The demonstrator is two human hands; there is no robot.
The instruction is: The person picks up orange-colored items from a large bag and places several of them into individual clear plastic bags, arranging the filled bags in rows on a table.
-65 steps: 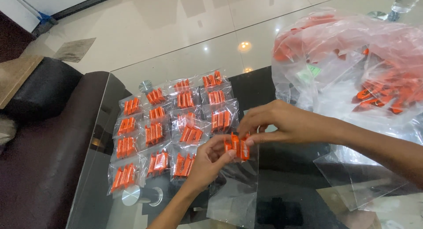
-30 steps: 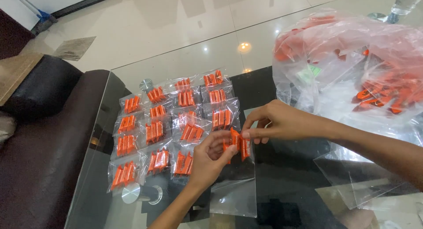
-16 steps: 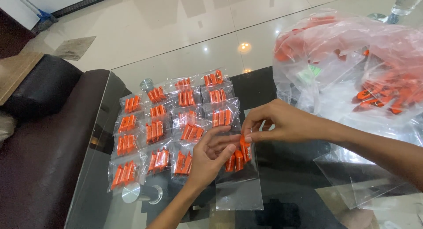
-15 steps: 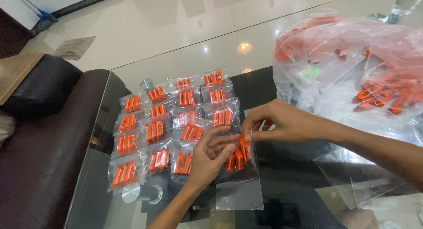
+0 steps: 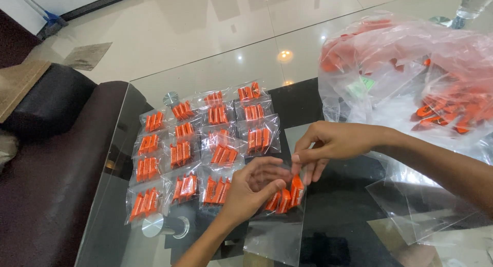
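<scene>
My left hand pinches the thin, slippery clear bag by its mouth while my right hand pinches light, stiff orange packets at their tops

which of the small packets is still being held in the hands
The small clear packet at the near table edge, with both hands pinching its orange pieces. The other filled packets lie flat in rows, untouched.
</scene>
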